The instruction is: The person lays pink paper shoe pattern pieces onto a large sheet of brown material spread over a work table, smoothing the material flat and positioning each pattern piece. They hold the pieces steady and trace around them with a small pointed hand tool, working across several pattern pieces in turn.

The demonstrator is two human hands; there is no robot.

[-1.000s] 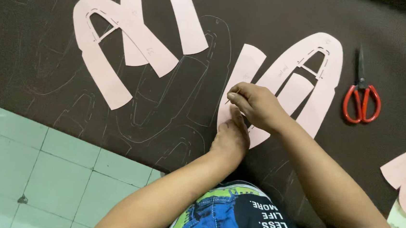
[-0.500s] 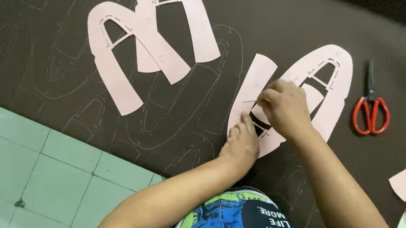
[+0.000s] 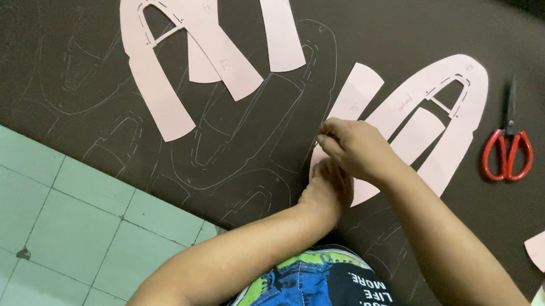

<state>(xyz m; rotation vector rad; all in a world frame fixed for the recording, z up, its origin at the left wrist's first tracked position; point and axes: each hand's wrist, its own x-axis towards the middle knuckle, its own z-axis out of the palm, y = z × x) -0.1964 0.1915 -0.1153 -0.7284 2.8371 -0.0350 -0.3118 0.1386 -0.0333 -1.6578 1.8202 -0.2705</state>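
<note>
Since the earlier frame both hands have kept to the same spot on the pattern; only the view has shifted a little, so the scissors (image 3: 509, 149) now sit nearer the right edge. The right hand (image 3: 354, 150) lies over the near-left limb of a pink arch-shaped pattern (image 3: 462, 90), its fingers drawn together as if pinching something small at the pattern's edge; what they pinch is too small to tell. The left hand (image 3: 328, 190) sits just under it, pressed down on the same limb, fingers hidden beneath the right hand, so whether they are spread or closed cannot be told. The pattern lies flat on dark cloth (image 3: 54, 45), which is marked with chalk outlines. A short pink strip (image 3: 358, 92) lies touching the pattern's left side. Two more pink patterns (image 3: 197, 43) overlap at upper left, well apart from the hands. Pale green floor tiles (image 3: 34, 218) show at lower left.
</note>
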